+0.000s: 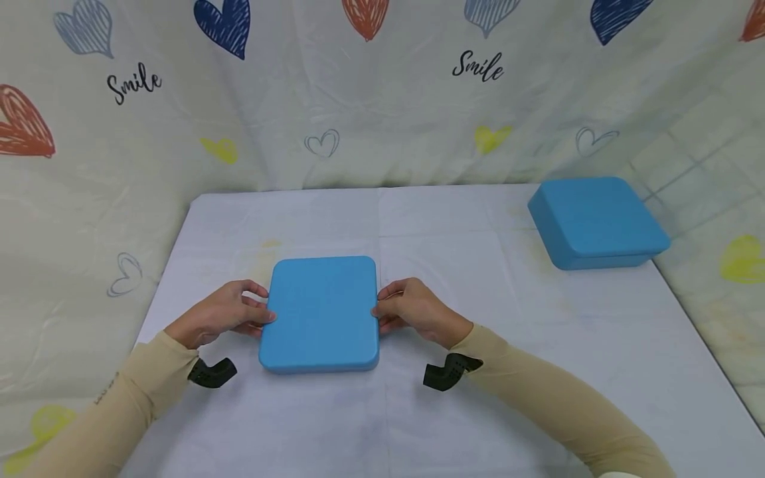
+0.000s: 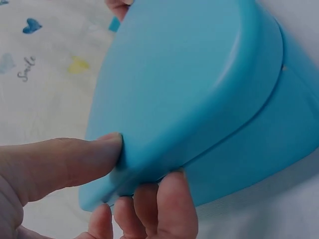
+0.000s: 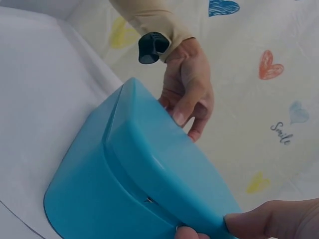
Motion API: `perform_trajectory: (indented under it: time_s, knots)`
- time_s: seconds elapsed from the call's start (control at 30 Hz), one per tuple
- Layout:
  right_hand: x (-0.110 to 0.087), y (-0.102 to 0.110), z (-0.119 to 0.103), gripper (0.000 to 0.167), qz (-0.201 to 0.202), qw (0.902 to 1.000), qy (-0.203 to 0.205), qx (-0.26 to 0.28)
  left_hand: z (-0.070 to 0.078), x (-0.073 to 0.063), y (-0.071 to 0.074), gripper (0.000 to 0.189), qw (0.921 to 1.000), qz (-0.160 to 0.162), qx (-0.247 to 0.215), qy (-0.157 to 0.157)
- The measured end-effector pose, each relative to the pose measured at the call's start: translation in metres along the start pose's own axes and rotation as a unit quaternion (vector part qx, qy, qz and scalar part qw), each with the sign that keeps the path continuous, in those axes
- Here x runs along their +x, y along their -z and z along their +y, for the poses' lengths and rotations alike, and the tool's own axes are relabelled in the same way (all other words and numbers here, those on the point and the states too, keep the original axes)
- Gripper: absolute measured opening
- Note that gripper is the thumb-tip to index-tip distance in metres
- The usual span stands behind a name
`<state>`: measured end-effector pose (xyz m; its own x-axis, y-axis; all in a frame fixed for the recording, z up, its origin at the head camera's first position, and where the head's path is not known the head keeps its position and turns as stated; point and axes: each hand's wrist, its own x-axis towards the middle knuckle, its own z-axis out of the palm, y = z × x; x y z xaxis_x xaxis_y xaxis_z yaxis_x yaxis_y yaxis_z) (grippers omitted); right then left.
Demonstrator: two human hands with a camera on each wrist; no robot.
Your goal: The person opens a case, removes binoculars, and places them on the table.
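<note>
A blue lidded box [image 1: 323, 312] with rounded corners sits on the white-covered table, left of its middle. On its left side, my left hand [image 1: 227, 311] pinches the edge of the lid [image 2: 174, 74], thumb on top and fingertips below at the seam. The right hand [image 1: 415, 311] pinches the opposite edge, its thumb [image 3: 261, 219] against the lid. A narrow dark seam parts the lid from the box body [image 2: 249, 154] in the left wrist view. Whatever the box holds is hidden.
A second blue box [image 1: 600, 222], with its lid on, stands at the table's back right corner. Behind the table hangs a curtain [image 1: 382, 99] printed with hearts. The table's white cloth [image 1: 478, 265] shows faint creases and stains.
</note>
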<state>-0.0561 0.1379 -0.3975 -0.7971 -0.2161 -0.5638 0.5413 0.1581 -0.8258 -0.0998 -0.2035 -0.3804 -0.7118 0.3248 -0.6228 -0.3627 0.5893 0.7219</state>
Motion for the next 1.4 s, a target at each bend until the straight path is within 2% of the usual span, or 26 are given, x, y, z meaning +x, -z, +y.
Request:
perform_trajectory:
  time_s: [0.3,0.73,1.0,1.4]
  knots:
    - [0.0,0.0,0.003,0.03,-0.017,0.9999,-0.001,0.0,-0.006,0.0,0.0,0.068,0.9999,-0.011,-0.004,0.004]
    - [0.001,-0.002,0.006,0.026,-0.028,0.9995,-0.011,0.01,-0.013,0.0,0.0,0.067,0.9991,-0.019,-0.038,0.009]
    - [0.0,-0.002,0.005,0.025,-0.03,0.9995,-0.007,0.01,-0.01,0.0,0.001,0.067,0.9991,-0.026,-0.034,-0.001]
    - [-0.004,-0.003,0.004,0.019,-0.027,0.9996,-0.009,0.003,-0.011,0.003,-0.001,0.067,0.9984,-0.033,-0.045,0.003]
